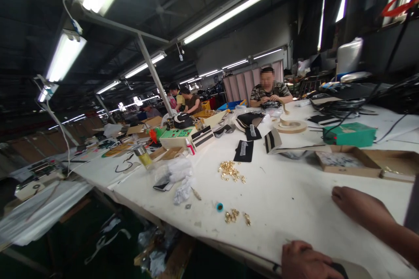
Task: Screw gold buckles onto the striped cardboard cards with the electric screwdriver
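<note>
At the bottom edge, my left hand (304, 262) has its fingers bent and closed over a flat piece with a dark part and a pale grey part (355, 270), partly cut off by the frame. Farther right, my right hand (352, 202) rests low over the white table (281, 209), its fingers curled under and whatever they hold hidden. Nearest to it are a shallow cardboard box (348, 170) of small pale pieces and a second box (393, 173). Small gold metal fittings lie in a larger pile (231, 171) and a smaller group (232, 216), beside a blue-rimmed round cap (219, 207).
Across the table sits a person in a camouflage shirt (271, 91). A tape roll (290, 126), a green box (349, 134) with cables, black pieces (244, 151), a red-and-white bottle (190, 147) and crumpled plastic (183, 189) lie about. The table edge drops away at lower left.
</note>
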{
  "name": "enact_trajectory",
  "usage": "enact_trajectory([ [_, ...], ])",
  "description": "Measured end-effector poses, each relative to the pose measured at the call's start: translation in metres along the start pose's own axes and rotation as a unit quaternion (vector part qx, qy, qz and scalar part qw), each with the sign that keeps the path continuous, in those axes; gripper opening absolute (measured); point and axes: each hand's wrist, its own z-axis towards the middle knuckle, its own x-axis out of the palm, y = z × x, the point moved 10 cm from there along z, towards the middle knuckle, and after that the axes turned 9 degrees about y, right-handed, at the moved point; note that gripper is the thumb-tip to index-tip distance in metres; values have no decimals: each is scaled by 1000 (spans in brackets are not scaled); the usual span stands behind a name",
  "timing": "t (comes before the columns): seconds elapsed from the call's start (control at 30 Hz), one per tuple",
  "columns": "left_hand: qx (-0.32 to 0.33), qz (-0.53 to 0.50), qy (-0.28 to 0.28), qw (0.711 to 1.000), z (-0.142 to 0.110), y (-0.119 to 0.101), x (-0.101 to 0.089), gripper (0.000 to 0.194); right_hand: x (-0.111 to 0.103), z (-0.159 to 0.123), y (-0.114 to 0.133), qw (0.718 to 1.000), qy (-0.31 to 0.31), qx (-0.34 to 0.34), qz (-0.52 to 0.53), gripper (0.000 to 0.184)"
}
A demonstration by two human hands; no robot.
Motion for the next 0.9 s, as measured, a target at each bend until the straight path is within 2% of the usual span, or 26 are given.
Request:
enact_trajectory([
  [0.1,5,-61,-84,995,-23,-29,-38,41,-26,-31,21,999,-31,8,21,26],
  [0.13,14,-68,-88,994,-28,-40,-48,34,-28,-39,25,999,-30,6,23,25],
  [0.2,21,-70,-86,994,-30,-55,-65,29,-21,-52,27,999,-9,-7,37,23],
  [0.27,27,-59,-69,995,-25,-61,-71,27,-1,-72,21,997,34,-23,67,26],
  [0.4,41,-46,-53,997,-17,-64,-68,28,34,-134,21,962,108,-101,227,29],
  [0.47,48,-37,-53,997,-17,-64,-66,30,39,-160,23,955,107,-125,246,27],
  [0.53,50,-30,-56,997,-17,-64,-64,33,40,-174,28,957,88,-142,235,25],
  [0.7,47,-18,-59,997,-16,-64,-65,36,43,-174,47,957,70,-180,216,17],
  [0.9,53,-28,-57,997,-16,-63,-62,32,51,-168,50,967,82,-167,172,15],
])
